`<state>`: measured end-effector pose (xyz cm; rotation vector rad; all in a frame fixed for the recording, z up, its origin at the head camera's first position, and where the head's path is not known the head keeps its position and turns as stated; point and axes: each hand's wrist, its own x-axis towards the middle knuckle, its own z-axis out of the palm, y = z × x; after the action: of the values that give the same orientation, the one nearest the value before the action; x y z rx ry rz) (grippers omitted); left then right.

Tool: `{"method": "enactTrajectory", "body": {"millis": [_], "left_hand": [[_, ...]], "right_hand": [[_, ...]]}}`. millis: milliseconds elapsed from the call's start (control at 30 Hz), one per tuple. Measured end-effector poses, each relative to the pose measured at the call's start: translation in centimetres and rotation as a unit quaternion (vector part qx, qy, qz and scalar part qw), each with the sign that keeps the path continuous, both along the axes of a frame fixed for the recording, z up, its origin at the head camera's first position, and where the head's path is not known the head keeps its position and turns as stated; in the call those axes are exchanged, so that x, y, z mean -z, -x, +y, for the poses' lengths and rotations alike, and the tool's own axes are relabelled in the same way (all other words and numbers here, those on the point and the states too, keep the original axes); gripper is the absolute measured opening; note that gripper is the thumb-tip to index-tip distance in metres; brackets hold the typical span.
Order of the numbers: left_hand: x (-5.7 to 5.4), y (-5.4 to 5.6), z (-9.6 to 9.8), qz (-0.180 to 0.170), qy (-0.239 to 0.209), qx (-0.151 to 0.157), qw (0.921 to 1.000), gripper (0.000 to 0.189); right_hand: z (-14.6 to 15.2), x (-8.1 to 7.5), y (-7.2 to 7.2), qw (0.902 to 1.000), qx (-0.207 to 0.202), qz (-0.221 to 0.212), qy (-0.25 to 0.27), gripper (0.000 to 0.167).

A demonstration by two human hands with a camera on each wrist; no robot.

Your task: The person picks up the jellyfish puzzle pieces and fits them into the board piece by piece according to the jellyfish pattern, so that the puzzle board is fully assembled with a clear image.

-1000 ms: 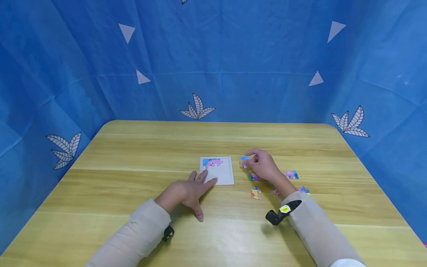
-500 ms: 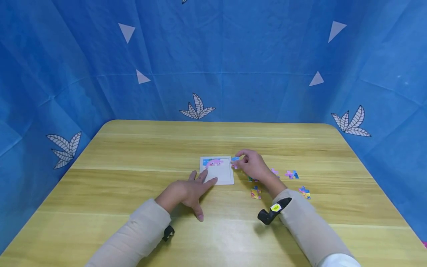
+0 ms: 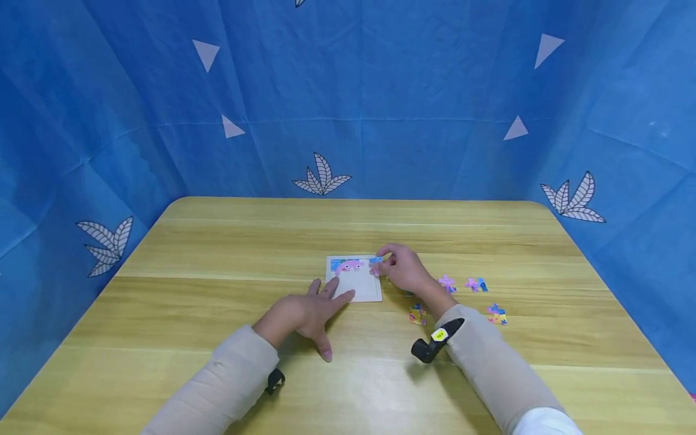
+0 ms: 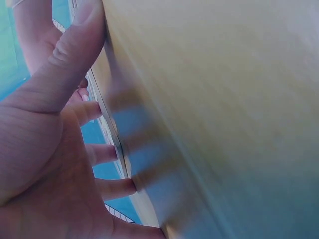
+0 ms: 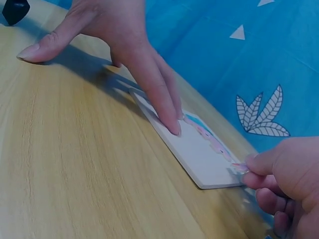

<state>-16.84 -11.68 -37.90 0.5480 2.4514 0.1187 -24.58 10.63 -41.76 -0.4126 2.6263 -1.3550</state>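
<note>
Puzzle piece (image 3: 376, 261) was at the far right corner of the board (image 3: 362, 288), pinched by the right hand (image 3: 405, 269). The left hand (image 3: 311, 311), fingers spread, touched the board (pink-and-blue pieces (image 3: 350, 264) lined its far side). Other pieces (image 3: 476, 284) lay right of it on the counter (image 3: 244, 241).

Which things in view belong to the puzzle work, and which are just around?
Puzzle work:
board, touched by left hand
held piece, pinched by right hand
placed pieces
loose pieces

Just around:
table
blue curtain
wrist cameras
</note>
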Motion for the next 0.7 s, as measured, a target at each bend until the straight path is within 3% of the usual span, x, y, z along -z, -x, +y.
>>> {"method": "enactTrajectory", "body": {"millis": [700], "left_hand": [[-0.1,0.0,-0.1,0.001,0.001,0.005,1.0000,0.121]], "right_hand": [[-1.8,0.3,0.8,0.9995,0.007,0.009,-0.030,0.025]]}}
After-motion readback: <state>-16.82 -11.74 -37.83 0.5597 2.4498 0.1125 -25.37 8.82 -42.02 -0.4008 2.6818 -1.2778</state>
